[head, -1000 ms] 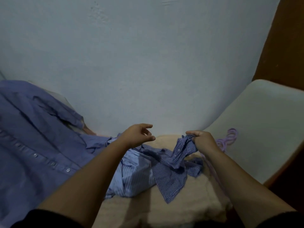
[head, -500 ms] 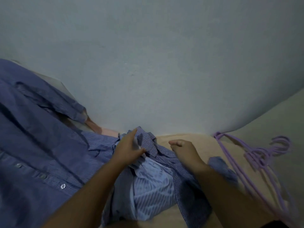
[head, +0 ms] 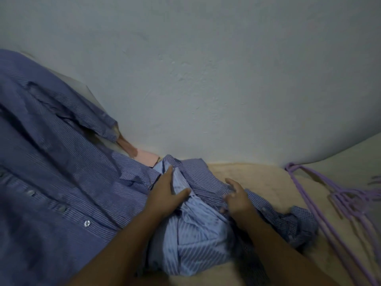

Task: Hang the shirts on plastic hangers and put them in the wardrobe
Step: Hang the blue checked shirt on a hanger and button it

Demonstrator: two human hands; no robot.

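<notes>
1. While both hands are down in the pile, no shirt is on a hanger yet, so I'd call this the sorting/picking-one-out step.
2. Left hand (head: 167, 195) lies flat on the light striped shirt (head: 198, 234) with straight fingers and the thumb spread out, pressing on it, not gripping.
3. Right hand (head: 237, 198) sits on the checked shirt (head: 208, 180) with its fingers loosely bent. It's blurry, so I can't tell if it's pinching cloth.
4. The checked shirt is bunched over the light striped one, both on the beige bed (head: 257, 178) close to the wall (head: 206, 69). A bigger dark striped shirt (head: 51, 172) is spread out to the left.
5. The purple plastic hangers (head: 346, 201) lie in a bunch on the bed to the right, well apart from both hands.
6. Next move, I guess: pull one shirt free, find the collar, then grab a hanger. No wardrobe in view.
</notes>
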